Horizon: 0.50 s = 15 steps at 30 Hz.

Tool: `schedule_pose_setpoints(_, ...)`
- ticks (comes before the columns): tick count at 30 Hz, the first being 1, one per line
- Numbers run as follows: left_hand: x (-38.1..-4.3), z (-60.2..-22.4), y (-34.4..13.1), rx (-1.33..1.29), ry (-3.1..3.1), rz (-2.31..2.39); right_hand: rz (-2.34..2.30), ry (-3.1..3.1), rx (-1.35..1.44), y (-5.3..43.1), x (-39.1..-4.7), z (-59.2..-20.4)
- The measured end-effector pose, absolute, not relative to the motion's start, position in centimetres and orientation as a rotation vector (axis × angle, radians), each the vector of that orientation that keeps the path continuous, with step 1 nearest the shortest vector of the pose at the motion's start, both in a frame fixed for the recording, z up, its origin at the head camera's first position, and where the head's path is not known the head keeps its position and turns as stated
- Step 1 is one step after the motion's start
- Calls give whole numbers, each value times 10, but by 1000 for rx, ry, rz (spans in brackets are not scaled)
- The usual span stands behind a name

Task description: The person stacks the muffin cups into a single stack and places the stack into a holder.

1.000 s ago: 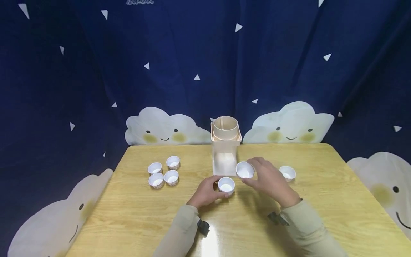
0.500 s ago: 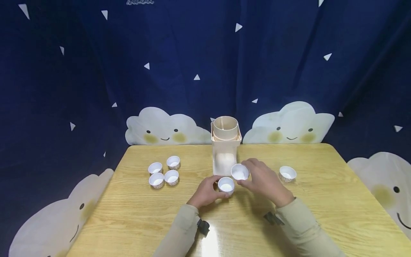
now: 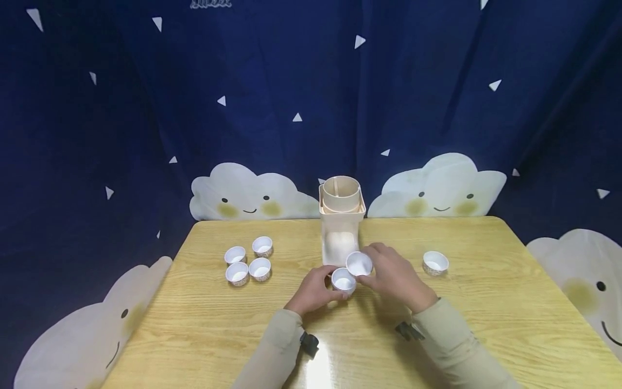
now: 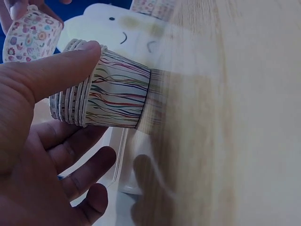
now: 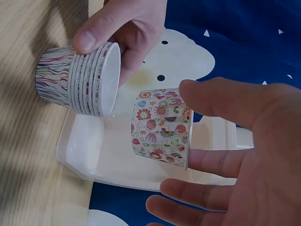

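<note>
A pale cloud (image 3: 85,335) with a smile shows at the far left, against a dark blue curtain (image 3: 291,65) dotted with white triangles. On the wooden surface (image 3: 204,324), with 12 o'clock pointing away from the person, four white-lined cups bunch close together at about 9 o'clock from the stack: a 10 o'clock cup (image 3: 235,255), an 8 o'clock cup (image 3: 237,273), a 1 o'clock cup (image 3: 263,246) slightly apart, and a 4 o'clock cup (image 3: 259,268). They stand mouth up.

Next comes the left hand (image 3: 315,292), clamped on the stack (image 4: 117,92): thumb across the rims, fingers at the opposite side, the lower ones loosely bent. The stack stands upright near the middle of the surface, its lowest cup striped in wavy coloured lines. At 12 o'clock from it is the cream holder (image 3: 340,240), with a round tube (image 3: 342,200) in its top.

Between 1 and 2 o'clock from the stack, just above its rim, is the flowered cup (image 5: 162,127); the right wrist view shows a gap between them. The right hand (image 3: 392,274) pinches this cup between thumb and finger, the other fingers spread away from it.

Farther right, a lone cup (image 3: 435,263) stands mouth up at 3 o'clock.
</note>
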<state>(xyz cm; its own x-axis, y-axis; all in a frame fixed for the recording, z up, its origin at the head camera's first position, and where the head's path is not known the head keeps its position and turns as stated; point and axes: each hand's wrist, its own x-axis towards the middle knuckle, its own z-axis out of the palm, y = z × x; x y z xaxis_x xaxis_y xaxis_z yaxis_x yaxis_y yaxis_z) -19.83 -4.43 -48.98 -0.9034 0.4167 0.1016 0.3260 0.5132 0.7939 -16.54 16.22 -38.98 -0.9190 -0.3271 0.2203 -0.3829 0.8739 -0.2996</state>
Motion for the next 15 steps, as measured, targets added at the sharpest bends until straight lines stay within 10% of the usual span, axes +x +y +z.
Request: schedule_pose_setpoints(15,-197,-487,-44,709,2612,1373,527,-2908,551,156,-167,-395)
